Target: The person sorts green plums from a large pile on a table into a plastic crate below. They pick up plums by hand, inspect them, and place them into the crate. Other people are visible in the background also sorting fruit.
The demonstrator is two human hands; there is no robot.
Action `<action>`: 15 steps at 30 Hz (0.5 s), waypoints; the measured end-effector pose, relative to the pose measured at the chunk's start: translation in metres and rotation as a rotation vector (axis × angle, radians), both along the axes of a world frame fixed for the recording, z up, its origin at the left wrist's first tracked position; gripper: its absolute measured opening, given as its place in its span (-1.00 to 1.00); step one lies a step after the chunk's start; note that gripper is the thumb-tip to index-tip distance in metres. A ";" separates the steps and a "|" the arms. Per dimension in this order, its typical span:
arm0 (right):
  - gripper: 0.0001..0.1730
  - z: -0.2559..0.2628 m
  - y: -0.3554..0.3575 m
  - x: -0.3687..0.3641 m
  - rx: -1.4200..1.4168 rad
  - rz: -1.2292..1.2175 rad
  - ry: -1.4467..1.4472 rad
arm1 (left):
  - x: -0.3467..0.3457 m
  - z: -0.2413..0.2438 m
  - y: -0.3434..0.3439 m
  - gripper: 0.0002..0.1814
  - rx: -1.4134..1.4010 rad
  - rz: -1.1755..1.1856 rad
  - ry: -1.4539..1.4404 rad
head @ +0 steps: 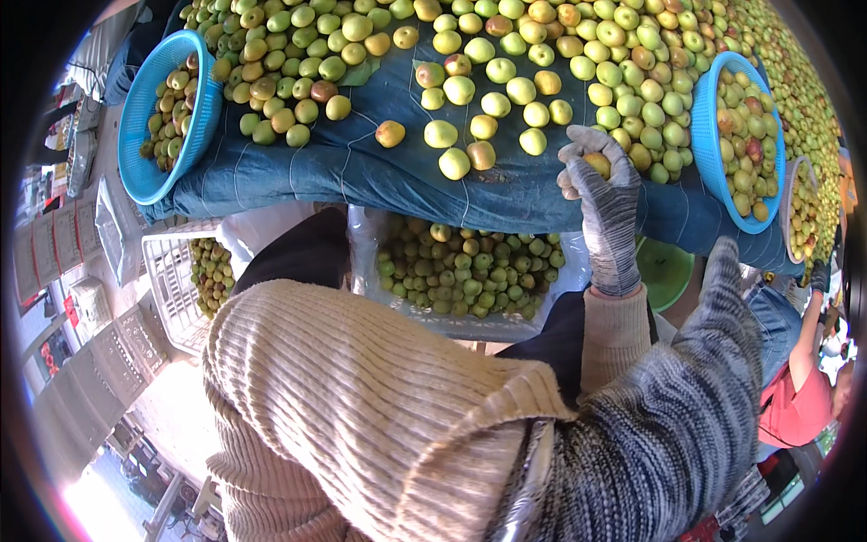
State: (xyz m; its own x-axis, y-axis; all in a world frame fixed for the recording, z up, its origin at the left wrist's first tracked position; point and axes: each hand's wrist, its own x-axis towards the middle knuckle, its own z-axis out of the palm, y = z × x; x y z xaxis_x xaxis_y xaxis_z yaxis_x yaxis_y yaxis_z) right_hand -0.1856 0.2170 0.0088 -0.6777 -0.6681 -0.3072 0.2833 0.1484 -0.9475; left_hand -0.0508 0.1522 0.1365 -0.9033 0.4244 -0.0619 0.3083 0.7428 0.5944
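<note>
My right hand (601,196), in a light grey knit glove, is at the cloth's near edge right of centre. Its fingers curl round one yellow-brown jujube (597,164). My left arm in a beige ribbed sleeve (366,366) crosses the view close to the camera. My left hand (667,400), in a dark grey striped knit glove, looms large at the lower right, a finger pointing up; whether it holds anything is hidden. Loose green and yellow-red jujubes (459,90) lie scattered on the blue cloth (305,173) beyond, piled thickly at the right.
Blue plastic baskets of fruit stand left (210,115) and right (704,135). Under the cloth's edge sit a plastic-lined crate of fruit (467,328), a white crate (166,291) and a green basin (667,271). At the far right is a co-worker in red (799,406) with a gloved hand (819,276).
</note>
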 end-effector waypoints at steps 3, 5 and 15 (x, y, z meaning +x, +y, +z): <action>-0.65 0.002 0.000 0.000 -0.070 0.016 0.034 | 0.002 0.001 0.003 -0.52 -0.007 0.005 -0.015; -0.64 0.002 0.000 0.001 -0.067 0.006 0.048 | 0.004 0.000 0.005 -0.52 -0.005 0.006 -0.028; -0.76 0.004 0.010 -0.016 -0.023 -0.321 -0.043 | 0.030 -0.084 -0.113 -0.48 -0.211 0.984 0.197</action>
State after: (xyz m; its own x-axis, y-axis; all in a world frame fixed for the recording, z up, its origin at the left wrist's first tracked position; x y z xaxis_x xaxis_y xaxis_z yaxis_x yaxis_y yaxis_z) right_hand -0.2015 0.2269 0.0132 -0.8414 -0.4296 -0.3278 0.3524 0.0238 -0.9356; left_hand -0.0205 0.0396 0.0521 -0.8473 -0.5129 0.1381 -0.4162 0.8026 0.4274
